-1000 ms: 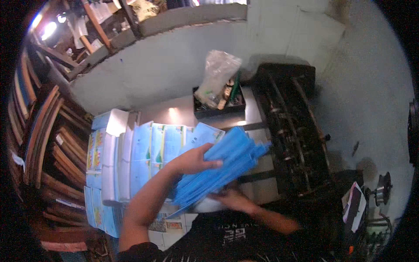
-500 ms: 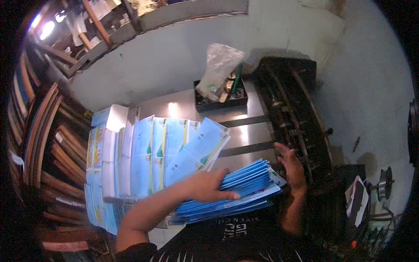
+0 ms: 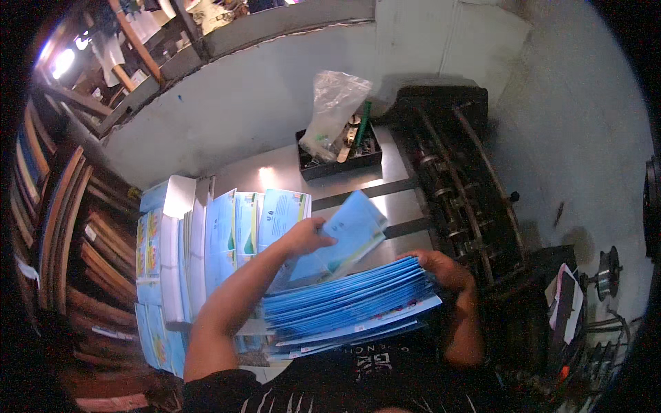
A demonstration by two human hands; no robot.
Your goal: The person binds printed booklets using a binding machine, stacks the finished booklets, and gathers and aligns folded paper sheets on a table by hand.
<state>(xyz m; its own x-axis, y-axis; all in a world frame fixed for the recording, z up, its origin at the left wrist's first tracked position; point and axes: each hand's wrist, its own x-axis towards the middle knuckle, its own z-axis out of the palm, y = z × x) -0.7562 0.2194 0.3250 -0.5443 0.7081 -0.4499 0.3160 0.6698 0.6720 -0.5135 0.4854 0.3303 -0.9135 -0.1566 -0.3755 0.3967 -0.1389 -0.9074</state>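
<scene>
Leaning across the table, my left hand [image 3: 308, 237] pinches the edge of a light blue printed booklet [image 3: 354, 224], lifted at an angle. Against my body lies a thick stack of blue folded booklets [image 3: 351, 296], its many edges fanned toward me. My right hand [image 3: 447, 270] curls round the right end of that stack, with the fingertips on its top corner. Left of the lifted booklet, rows of similar blue printed booklets [image 3: 222, 224] overlap on the table. Part of the lifted booklet's lower edge is hidden behind the stack.
Taller piles of printed sheets [image 3: 173, 261] stand at the table's left. A black tray [image 3: 344, 162] with small tools and a clear plastic bag [image 3: 336, 103] sits at the back. Dark machinery [image 3: 454, 186] borders the right side; wooden boards [image 3: 58, 213] are stacked at far left.
My left hand has left the stack and moved up to a booklet, which it now grips. My right hand, raised and spread before, has closed on the stack's right end. The view has shifted slightly.
</scene>
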